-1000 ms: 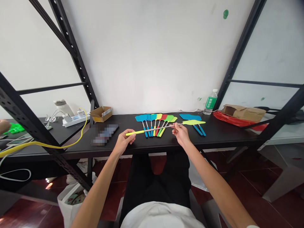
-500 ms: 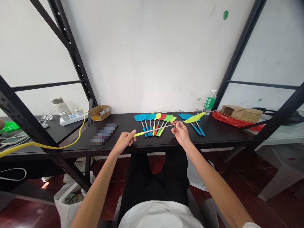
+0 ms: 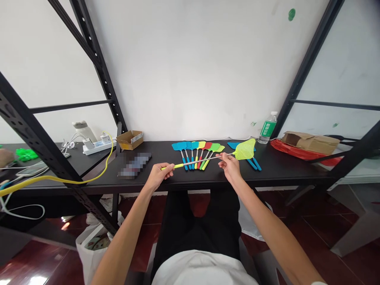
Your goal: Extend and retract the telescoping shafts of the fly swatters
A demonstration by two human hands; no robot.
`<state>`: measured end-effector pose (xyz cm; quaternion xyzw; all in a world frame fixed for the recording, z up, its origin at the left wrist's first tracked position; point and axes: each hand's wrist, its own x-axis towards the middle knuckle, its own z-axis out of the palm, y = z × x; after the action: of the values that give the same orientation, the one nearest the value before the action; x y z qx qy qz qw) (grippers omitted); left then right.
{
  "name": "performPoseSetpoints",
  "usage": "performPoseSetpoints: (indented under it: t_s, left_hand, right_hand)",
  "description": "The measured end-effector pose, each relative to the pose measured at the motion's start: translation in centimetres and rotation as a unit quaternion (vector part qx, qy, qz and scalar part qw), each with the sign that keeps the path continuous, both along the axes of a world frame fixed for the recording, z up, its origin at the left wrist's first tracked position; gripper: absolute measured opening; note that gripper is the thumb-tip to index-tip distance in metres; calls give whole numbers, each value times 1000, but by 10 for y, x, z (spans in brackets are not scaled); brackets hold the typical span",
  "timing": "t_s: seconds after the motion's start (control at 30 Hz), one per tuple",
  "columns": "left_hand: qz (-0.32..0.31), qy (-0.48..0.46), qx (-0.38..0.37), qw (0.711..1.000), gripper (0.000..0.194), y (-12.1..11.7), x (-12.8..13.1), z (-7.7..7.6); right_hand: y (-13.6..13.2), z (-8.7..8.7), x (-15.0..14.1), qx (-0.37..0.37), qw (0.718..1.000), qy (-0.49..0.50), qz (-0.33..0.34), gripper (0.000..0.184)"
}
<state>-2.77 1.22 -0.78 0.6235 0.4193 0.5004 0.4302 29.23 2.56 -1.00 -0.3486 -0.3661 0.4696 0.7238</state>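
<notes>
A yellow-green fly swatter (image 3: 245, 150) with a long metal rod stretches level between my two hands above the front of the black table. My left hand (image 3: 159, 174) is closed round its yellow-green handle. Near the swatter's head, my right hand (image 3: 229, 166) pinches the rod, and the perforated face is turned toward me. Behind the rod, a fanned row of several fly swatters (image 3: 208, 147) in blue, yellow, red and green lies on the table. More blue swatters (image 3: 257, 164) lie at the right, partly hidden behind the held head.
A small cardboard box (image 3: 130, 140) and a blurred-out flat object (image 3: 135, 166) lie left on the black table (image 3: 166, 178). Water bottle (image 3: 268, 128), red bag (image 3: 297, 153) and brown package (image 3: 310, 142) are at right. A yellow cable (image 3: 108, 160) crosses the left frame post.
The held swatter has rolled about its rod, so its head now shows its broad mesh face instead of a narrow edge. Both hands keep their hold. The view has shifted slightly.
</notes>
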Motion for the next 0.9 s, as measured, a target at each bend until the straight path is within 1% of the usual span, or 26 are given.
performPoseSetpoints:
  t_s: [0.33,0.5,0.57,0.67,0.77,0.9]
  left_hand:
    - [15,-3,35,999,34,1,0,-4]
    - [26,8,63,998,33,-1,1,-4]
    - [30,12,62,998,34,-1,1,-3]
    - [31,3,51,998,36,-1,0,-2]
    - [11,-26,32,999,39,-1,-1,-2]
    - [-8,-53,8,999,43,-1,0,0]
  right_hand:
    - [-1,4,0,-33,999,4,-25,37]
    - [-2,7,2,-50,998,17,-37,34]
    - [-1,6,3,-51,998,20,-30,33]
    - [2,1,6,-42,999,15,-5,31]
    - [4,-1,7,-25,999,19,15,28]
    - [1,5,7,28,999,20,26,30]
